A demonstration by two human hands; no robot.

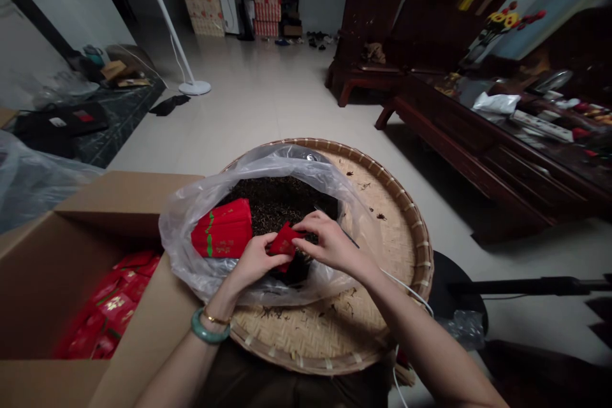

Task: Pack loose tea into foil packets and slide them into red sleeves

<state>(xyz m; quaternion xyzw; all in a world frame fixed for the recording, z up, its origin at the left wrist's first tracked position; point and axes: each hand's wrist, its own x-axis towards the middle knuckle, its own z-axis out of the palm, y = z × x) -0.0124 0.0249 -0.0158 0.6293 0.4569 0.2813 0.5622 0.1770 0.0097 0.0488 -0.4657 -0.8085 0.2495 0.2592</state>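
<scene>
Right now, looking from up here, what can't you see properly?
- Inside the small red packet, head view: hidden by its sides and the fingers of the left hand and right hand.
- Bottom of the plastic bag, head view: covered by dark bits.
- Writing on the packets in the box, head view: blurred, too small.
- Top of the white fan, head view: cut off by the top edge.

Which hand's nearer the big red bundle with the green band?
Left. The left hand is close beside the big red bundle; the right hand is farther off, beyond the small red packet.
</scene>
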